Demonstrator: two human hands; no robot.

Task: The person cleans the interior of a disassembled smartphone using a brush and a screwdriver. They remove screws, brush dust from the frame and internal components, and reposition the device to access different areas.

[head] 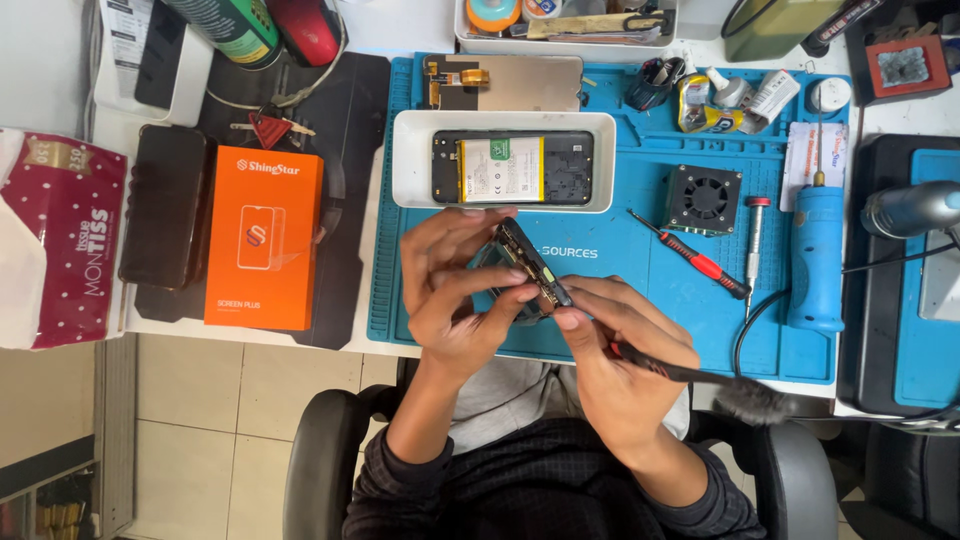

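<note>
In the head view, the left hand (455, 290) is curled around a small dark phone part (530, 265), thumb and fingers closed on its edges, holding it tilted above the front edge of the blue mat (620, 270). The right hand (620, 350) is closed too: its fingertips pinch the lower end of the same part, and a black brush with a red band (665, 368) is clasped in the palm, its bristles pointing away to the right. Both hands meet over the person's lap, just in front of the white tray (410, 160), in which an opened phone (512, 168) lies flat with its battery showing. A red screwdriver (690, 256) lies on the mat to the right, near a small black fan (705, 198). An orange box (264, 238) lies well apart to the left.
</note>
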